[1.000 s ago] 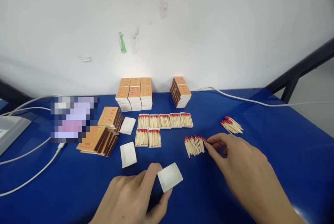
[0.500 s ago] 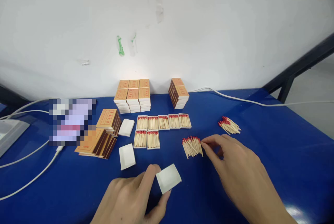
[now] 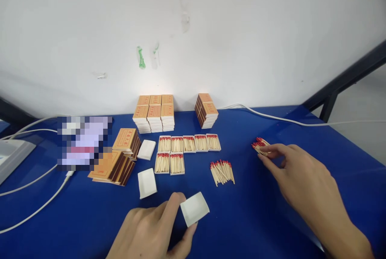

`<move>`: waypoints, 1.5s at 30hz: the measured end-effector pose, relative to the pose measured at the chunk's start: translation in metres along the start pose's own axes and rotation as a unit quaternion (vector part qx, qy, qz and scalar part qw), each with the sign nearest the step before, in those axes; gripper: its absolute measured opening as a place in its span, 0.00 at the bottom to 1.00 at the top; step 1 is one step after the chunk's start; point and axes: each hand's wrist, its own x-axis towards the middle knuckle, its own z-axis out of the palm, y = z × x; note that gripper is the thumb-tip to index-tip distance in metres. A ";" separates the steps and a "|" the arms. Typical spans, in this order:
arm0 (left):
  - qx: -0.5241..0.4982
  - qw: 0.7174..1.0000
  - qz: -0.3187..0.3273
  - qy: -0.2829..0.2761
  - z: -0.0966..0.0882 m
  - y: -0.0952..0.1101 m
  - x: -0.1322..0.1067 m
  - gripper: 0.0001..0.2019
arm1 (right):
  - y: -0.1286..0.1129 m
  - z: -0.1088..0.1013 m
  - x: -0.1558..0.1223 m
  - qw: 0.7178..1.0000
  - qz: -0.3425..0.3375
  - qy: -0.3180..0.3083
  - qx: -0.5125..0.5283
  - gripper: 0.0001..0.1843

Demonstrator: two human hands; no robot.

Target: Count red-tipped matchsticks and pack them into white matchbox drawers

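My left hand (image 3: 153, 231) pinches an empty white matchbox tray (image 3: 194, 208) between thumb and forefinger near the table's front edge. My right hand (image 3: 298, 178) reaches to the right pile of red-tipped matches (image 3: 259, 145), thumb and forefinger closing on its ends. A second loose pile of matches (image 3: 222, 171) lies in the middle, untouched. Several white trays filled with matches (image 3: 188, 143) stand in two rows behind it.
Two empty white trays (image 3: 147, 183) lie left of the filled ones. Orange matchbox sleeves are stacked at the wall (image 3: 155, 112), beside them (image 3: 206, 110) and in a leaning heap (image 3: 119, 156) at left. White cables (image 3: 36, 206) cross the blue table (image 3: 75, 218).
My right hand left the middle match pile and moved right to the far pile. My left hand kept hold of the empty tray.
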 end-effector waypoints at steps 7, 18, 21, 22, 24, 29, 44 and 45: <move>-0.003 1.000 -0.001 -0.007 0.001 0.001 0.000 0.06 | 0.003 0.007 0.000 1.000 0.000 0.001 -0.016 0.28; -0.004 1.000 0.003 0.000 0.001 0.000 -0.002 0.06 | -0.003 0.005 -0.009 0.998 -0.052 -0.010 -0.035 0.24; -0.009 1.000 0.002 -0.001 0.001 0.000 -0.002 0.05 | -0.006 0.005 -0.015 0.998 -0.064 -0.020 -0.019 0.25; -0.008 1.000 0.002 0.000 0.001 0.000 -0.002 0.05 | -0.007 0.005 -0.017 0.997 -0.065 -0.025 -0.011 0.24; -0.005 1.000 0.003 0.001 0.001 0.000 -0.001 0.05 | -0.007 0.005 -0.020 0.997 -0.068 -0.032 0.000 0.24; -0.008 1.000 0.003 0.002 0.001 0.000 -0.002 0.05 | -0.010 0.002 -0.026 0.996 -0.072 -0.041 0.032 0.25; -0.003 1.000 0.001 -0.004 0.000 0.001 0.001 0.05 | -0.065 -0.005 -0.044 0.971 -0.011 -0.130 0.201 0.15; -0.002 1.000 0.001 -0.006 0.000 0.001 0.000 0.05 | -0.067 -0.004 -0.045 0.971 -0.013 -0.130 0.200 0.16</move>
